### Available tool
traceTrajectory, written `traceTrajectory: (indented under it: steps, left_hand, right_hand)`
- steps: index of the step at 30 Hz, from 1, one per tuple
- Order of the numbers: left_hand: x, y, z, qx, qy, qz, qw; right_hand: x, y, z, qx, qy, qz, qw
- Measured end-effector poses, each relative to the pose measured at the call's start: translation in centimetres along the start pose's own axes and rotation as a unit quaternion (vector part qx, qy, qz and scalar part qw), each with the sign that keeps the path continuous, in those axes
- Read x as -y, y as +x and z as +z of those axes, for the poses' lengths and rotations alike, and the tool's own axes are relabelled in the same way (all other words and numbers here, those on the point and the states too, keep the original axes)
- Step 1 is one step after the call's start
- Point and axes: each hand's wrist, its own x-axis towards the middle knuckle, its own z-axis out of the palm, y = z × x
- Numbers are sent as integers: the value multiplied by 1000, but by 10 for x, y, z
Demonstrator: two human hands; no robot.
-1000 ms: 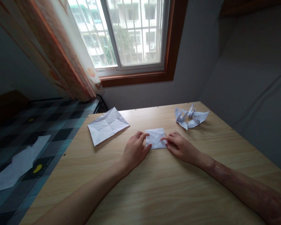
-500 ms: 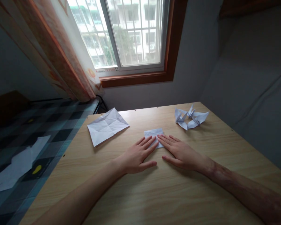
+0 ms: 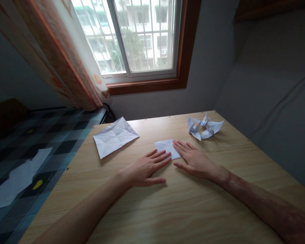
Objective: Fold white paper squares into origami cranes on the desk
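A small folded piece of white paper point(image 3: 167, 145) lies flat on the wooden table point(image 3: 152, 210), partly covered by my fingers. My left hand point(image 3: 148, 167) is stretched out, palm down, with its fingertips on the paper's near left part and the thumb apart on the table. On the paper's right edge rest the fingertips of my right hand point(image 3: 193, 159), also flat with fingers extended. Beyond and to the left is a larger creased white sheet point(image 3: 115, 137). Several folded paper cranes point(image 3: 204, 127) sit in a cluster at the far right.
To the left, a bed with a checked cover point(image 3: 58, 130) holds torn-looking white paper point(image 3: 20, 178). Past the table's far edge are a wall and a barred window point(image 3: 147, 40) with a patterned curtain point(image 3: 66, 61). A cable point(image 3: 279, 98) runs along the right wall.
My hands have moved slightly apart: the right fingertips slid up to the paper's right edge and the left fingers shifted lower. More of the paper's middle shows. The view shifted a little.
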Motion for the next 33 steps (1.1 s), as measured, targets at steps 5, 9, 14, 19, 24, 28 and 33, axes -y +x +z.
traceTrajectory:
  steps: [5,9,14,19,24,28,33]
  left_hand:
    - [1,0,-4,-5,-30,1,1000]
    - [3,-2,-1,-27,-20,-19,999]
    - [6,-3,7,-194,32,-123,973]
    - [16,-2,14,-275,18,-216,937]
    - [25,-2,17,-264,-38,-261,928]
    - [25,-2,15,-258,-91,-245,930]
    - [19,4,17,-300,-160,-251,906]
  right_hand:
    - [-1,1,1,-3,4,6,1000]
    - [-4,2,0,-30,22,10,999]
    - [-4,3,-4,-47,34,-7,998]
    - [1,3,-9,-61,64,-44,995]
    - [4,1,-11,-61,89,-52,993]
    - [1,-1,-6,-100,84,-24,991]
    - [-8,-1,5,-140,49,27,989]
